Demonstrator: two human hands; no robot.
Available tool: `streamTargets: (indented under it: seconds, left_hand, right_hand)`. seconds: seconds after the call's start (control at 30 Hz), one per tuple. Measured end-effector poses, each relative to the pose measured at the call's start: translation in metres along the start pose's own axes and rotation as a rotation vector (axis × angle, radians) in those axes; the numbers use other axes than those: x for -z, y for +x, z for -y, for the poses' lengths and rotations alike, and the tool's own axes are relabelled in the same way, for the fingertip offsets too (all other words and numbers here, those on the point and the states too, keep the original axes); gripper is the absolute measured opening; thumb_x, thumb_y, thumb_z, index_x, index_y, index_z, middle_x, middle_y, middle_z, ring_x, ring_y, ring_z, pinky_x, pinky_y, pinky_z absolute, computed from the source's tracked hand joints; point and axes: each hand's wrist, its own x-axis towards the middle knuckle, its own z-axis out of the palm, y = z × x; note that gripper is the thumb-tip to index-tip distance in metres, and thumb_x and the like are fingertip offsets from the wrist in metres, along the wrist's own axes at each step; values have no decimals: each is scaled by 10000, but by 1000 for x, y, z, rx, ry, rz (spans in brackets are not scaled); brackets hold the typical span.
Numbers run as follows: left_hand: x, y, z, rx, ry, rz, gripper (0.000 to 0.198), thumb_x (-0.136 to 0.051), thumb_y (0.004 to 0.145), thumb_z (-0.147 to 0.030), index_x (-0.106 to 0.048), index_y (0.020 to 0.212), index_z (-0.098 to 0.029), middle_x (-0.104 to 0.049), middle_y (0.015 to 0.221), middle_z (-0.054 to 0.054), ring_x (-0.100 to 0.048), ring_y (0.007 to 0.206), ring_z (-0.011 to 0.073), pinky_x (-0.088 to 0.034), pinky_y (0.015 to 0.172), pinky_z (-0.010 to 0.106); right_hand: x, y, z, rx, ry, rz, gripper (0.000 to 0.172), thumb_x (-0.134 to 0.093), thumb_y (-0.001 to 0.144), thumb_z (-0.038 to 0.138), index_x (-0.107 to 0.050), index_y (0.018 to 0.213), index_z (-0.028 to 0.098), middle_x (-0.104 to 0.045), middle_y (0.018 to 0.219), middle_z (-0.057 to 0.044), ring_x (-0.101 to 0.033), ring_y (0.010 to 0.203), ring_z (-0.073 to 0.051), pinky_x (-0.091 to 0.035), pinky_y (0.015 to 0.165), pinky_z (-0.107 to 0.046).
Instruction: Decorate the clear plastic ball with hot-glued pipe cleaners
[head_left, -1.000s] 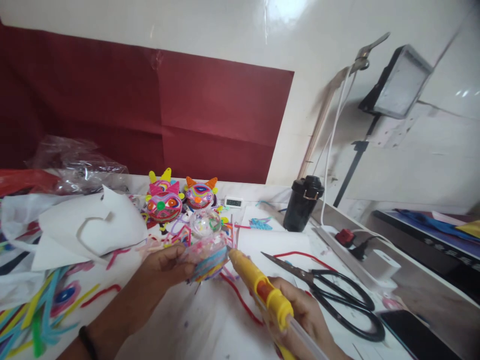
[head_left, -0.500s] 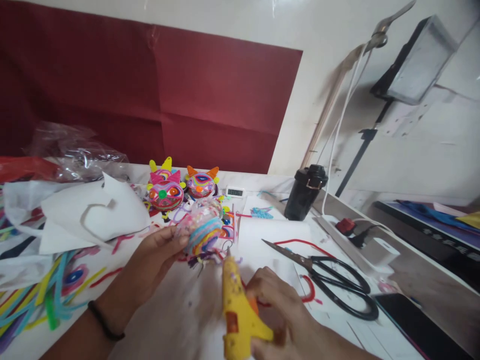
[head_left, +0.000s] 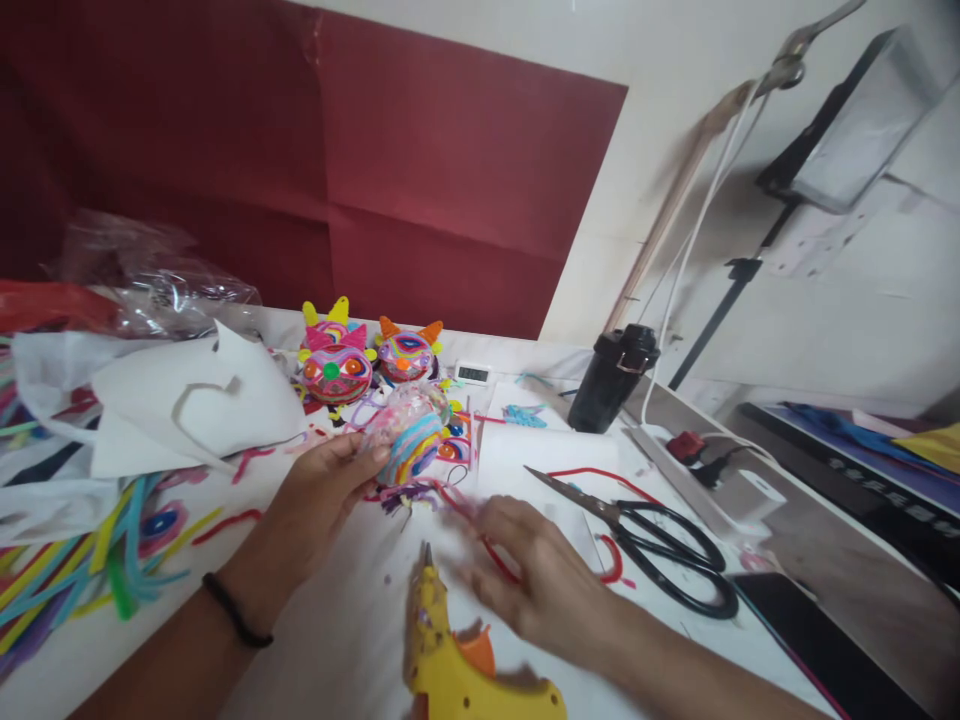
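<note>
My left hand is closed on a striped craft ball, its thumb and fingers pinching the near left side. The ball has blue, yellow and pink bands and dark purple tufts underneath. My right hand, slightly blurred, holds nothing I can see. Its fingers and thumb are apart, close to a red pipe cleaner that passes behind them. On the white table below the ball lies a yellow glue gun with an orange trigger, nozzle pointing away from me.
Black-handled scissors and a phone lie at right. Behind stand a black bottle, a small digital clock and finished animal-faced balls. Colourful pipe cleaners and cut white paper cover the left.
My right hand has let go of the glue gun, which now lies on the table, and has moved near the red pipe cleaner. My left hand still holds the ball.
</note>
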Motion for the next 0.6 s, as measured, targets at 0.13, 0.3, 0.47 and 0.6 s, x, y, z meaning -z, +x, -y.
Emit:
streamTargets:
  seconds: [0.13,0.3,0.47,0.6]
  left_hand:
    - [2,1,5,-6,43,46,206,-773,684,-321,-698,774,-152,-679,769,9,-585,738,136,-485,691,236]
    - [1,-1,6,14,59,48,182,-759,700,-312,-678,748,-157,-644,709,-17,-579,713,129,-467,666,224]
    - [3,1,9,15,91,49,181,-744,714,-323,-662,748,-165,-635,709,-29,-559,683,117,-443,630,215]
    - [3,0,10,35,112,45,187,-723,725,-333,-639,744,-166,-624,693,-24,-554,667,125,-438,629,232]
  right_hand:
    - [-6,28,-5,-130,-248,61,203,-479,879,212,-638,1001,178,-667,947,-86,-629,804,-205,-426,680,-285]
    - [-19,51,-10,-179,-311,86,205,-461,858,177,-663,871,146,-712,885,-132,-661,788,-240,-394,646,-300]
    - [-23,59,-15,-198,-289,102,178,-496,789,97,-665,762,146,-728,805,-134,-661,746,-231,-375,632,-290]
    - [-8,57,-15,-156,-232,76,186,-493,776,49,-638,766,165,-713,812,-84,-622,738,-194,-367,633,-266]
